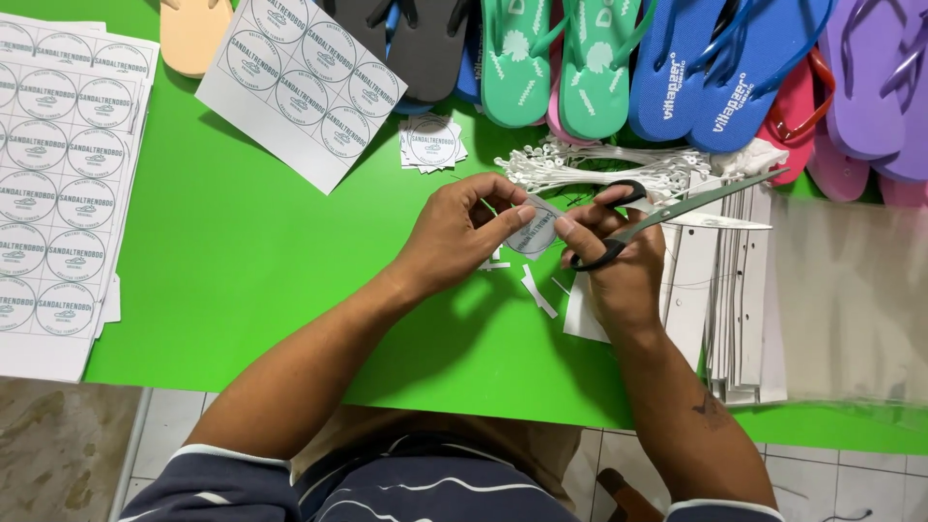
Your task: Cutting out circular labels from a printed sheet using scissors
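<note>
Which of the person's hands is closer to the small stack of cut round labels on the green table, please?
Left. The left hand lies just below the small stack of cut labels; the right hand, holding scissors, sits farther off to the right.

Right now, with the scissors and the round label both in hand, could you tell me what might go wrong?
1. The right hand holds the scissors open while also pinching the round label; the blades could nick the left hand fingers close by.
2. The label, pinched only at its edges, may crease or slip.
3. Paper offcuts on the green table could mix with the cut labels.
</note>
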